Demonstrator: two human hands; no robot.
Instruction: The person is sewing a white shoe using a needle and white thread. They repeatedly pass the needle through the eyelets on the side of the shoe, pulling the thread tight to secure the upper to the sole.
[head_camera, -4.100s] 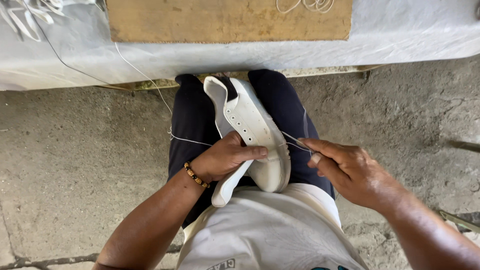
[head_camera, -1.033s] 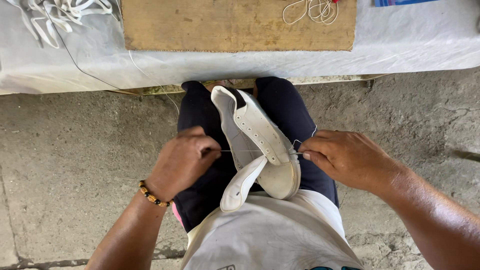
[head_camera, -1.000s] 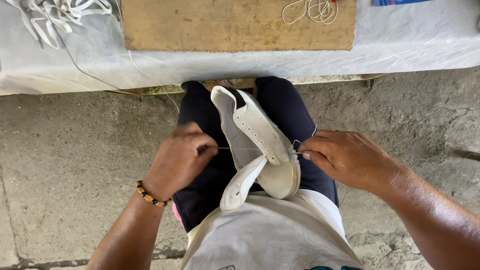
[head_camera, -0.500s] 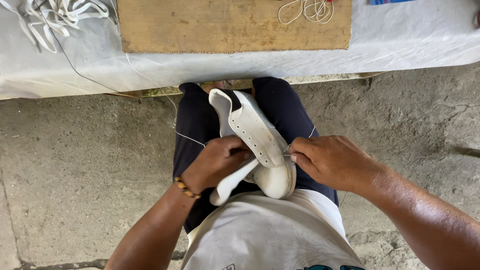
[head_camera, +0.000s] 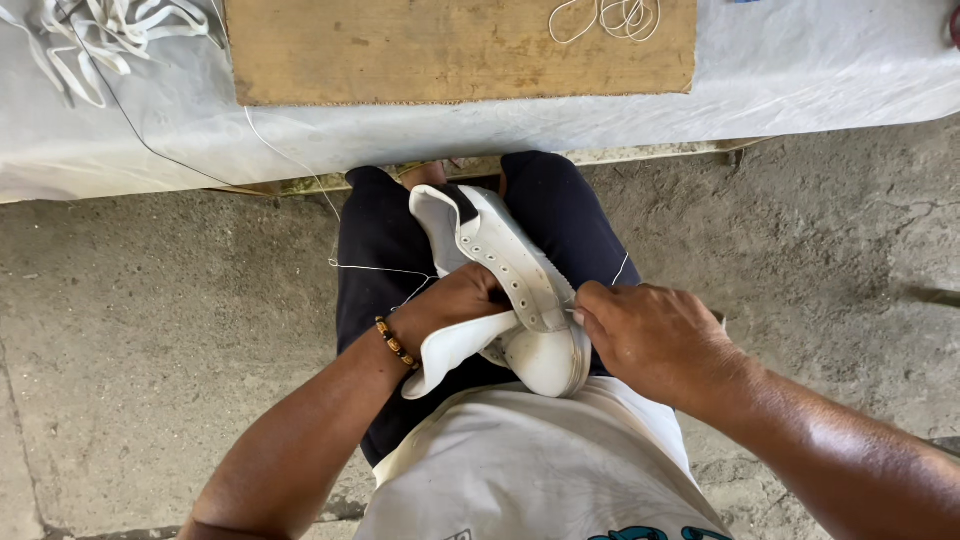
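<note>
1. Nearest the camera, the person's white shirt (head_camera: 540, 470) fills the bottom of the view, with both forearms reaching forward from either side of it.
2. The left hand (head_camera: 455, 305) has a beaded bracelet (head_camera: 396, 343) at the wrist. Its fingers are curled together and tucked inside the white shoe (head_camera: 510, 290), pressing against the folded-out tongue (head_camera: 450, 350), which hangs down toward the shirt.
3. The right hand (head_camera: 655, 340) rests against the shoe's right side near the toe. Its fingers are pinched together at the edge of the eyelet row; whether they hold a needle there cannot be told.
4. The white shoe lies on the person's lap, between the thighs in dark trousers (head_camera: 370, 260), toe toward the body and heel pointing away toward the tabletop. A row of small eyelets runs along its upper.
5. A thin white thread (head_camera: 375, 267) runs from the left hand outward over the left thigh and upward toward the tabletop's edge.
6. On both sides of the legs lies a bare, cracked concrete floor (head_camera: 150, 330).
7. Further off, the tabletop (head_camera: 800, 70), covered in pale sheeting, crosses the top of the view. A brown board (head_camera: 450, 45) lies on it, with a loop of white cord (head_camera: 610, 15) on the board's far right part.
8. At the far left of the tabletop sits a tangled heap of white laces (head_camera: 100, 30).
</note>
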